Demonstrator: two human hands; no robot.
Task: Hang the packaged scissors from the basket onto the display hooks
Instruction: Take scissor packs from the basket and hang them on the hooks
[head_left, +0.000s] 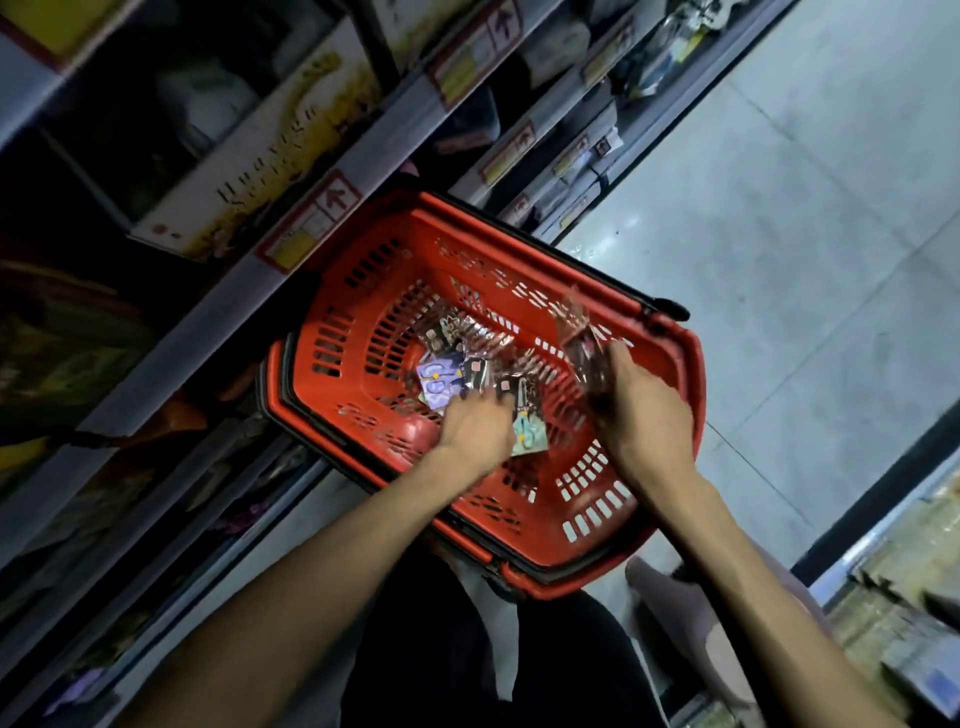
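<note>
Packs (441, 379) of scissors lie loose on the bottom of the basket (519, 244). At least four show; glare and blur hide the exact count. One held pack (582, 338) is gripped upright by the right hand (644, 410) above the basket's right side. The left hand (475, 431) reaches among the loose packs; whether it grips one cannot be told.

Likely faults: slick film slips from the grip, or overlapping packs snag and lift together.

One basket stands on the floor (779, 234) beside shelves (218, 291). No hooks are in view.

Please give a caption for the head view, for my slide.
Over a red basket, the right hand holds a clear pack while the left hand reaches among the packs inside.
</note>
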